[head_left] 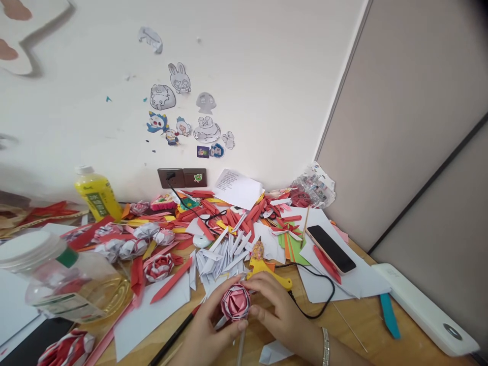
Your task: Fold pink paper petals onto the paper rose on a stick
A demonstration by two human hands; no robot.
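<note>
A red-and-white folded paper rose point(236, 302) sits between my two hands at the front of the table. My left hand point(211, 317) wraps its fingers and thumb round the rose's left side. From the other side, my right hand point(275, 307) curls its fingers against it, thumb near its lower edge. Below the rose a pale thin stick point(241, 348) shows; whether it joins the rose I cannot tell. Just behind my hands lies a yellow glue gun point(260, 263). White folded paper strips point(221, 259) are heaped beside the gun.
Finished-looking paper roses point(158, 267) and red strips point(173, 279) lie to the left. A plastic jar point(72, 277) and a yellow bottle point(98, 193) stand there too. At right are a phone point(331, 249), a black cable point(331, 295) and a long white device point(423, 310).
</note>
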